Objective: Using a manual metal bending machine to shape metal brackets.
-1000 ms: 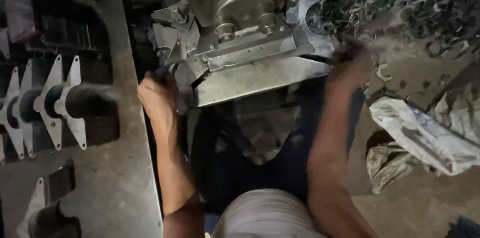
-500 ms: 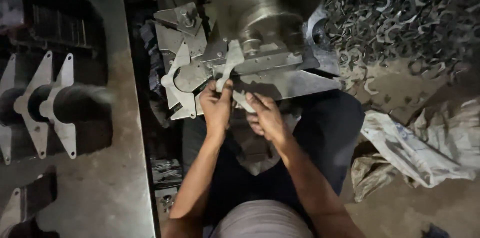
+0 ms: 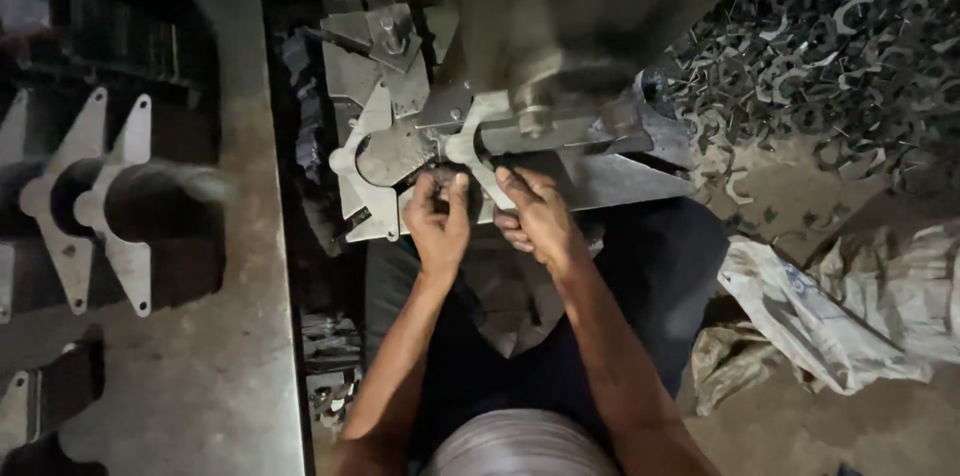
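Both my hands meet at the front of a grey metal press (image 3: 560, 66), just under its fixture plates (image 3: 400, 151). My left hand (image 3: 440, 221) is curled, its fingertips pinching a small dark metal piece (image 3: 447, 176) against the plate's edge. Beside it and touching it, my right hand (image 3: 535, 221) reaches its fingers into the slot next to a pale curved bracket (image 3: 470, 141); its fingertips are hidden in shadow. A flat steel bed plate (image 3: 620, 181) runs to the right of the hands. My dark-trousered legs are below.
A heap of small curved metal stampings (image 3: 830, 46) lies at the upper right. Crumpled pale sacks (image 3: 850, 316) sit on the floor at right. A steel bench (image 3: 215, 336) at left carries flat pointed plates on a dark shaft (image 3: 90, 201).
A second ago my left hand was at the machine's left side and my right hand reached toward the heap at right. Both have come together at the fixture's front.
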